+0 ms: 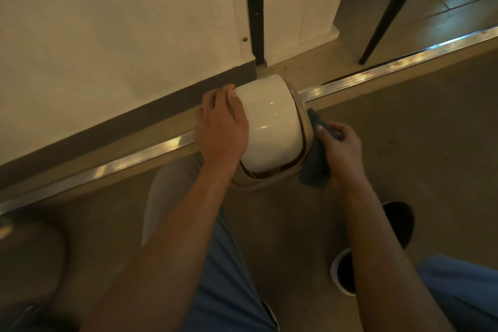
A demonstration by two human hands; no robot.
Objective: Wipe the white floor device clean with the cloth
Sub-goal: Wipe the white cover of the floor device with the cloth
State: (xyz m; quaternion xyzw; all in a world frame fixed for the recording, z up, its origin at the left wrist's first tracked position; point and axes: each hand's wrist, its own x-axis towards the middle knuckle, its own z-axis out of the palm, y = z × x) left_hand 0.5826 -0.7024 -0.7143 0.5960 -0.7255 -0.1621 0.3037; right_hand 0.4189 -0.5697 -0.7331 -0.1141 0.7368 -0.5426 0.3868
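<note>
While the wall (107, 21) fills the upper left of the frame, with its dark baseboard (134, 118) and a shiny metal strip (151, 147) running along the floor (404, 129) beneath it, the work itself sits at the centre. Left of centre, the left hand (219, 127) lies flat against the white device (270, 127), its fingers (234, 97) spread fairly wide and laid over the rounded top edge, steadying it rather than clutching it. The device stands on the floor right at the metal strip, close to the wall and a dark door frame (253, 8), and its glossy white shell looks tilted or lifted up from a beige base (258, 184), with a dark gap showing along the lower edge. Just right of it, the right hand (341, 148) holds the grey-blue cloth (316, 170), fingers curled round the bunched fabric, and presses it against the right flank of the device, down by the seam.

Judging from this, the wiping is under way, at the right side. The white top shines cleanly, but whether it has been wiped I cannot tell. The left side under the steadying hand, the far side toward the wall, and the base rim probably remain to be done. At the upper right stands a dark chair leg (382, 21); at the lower right, a shoe (398, 224).
</note>
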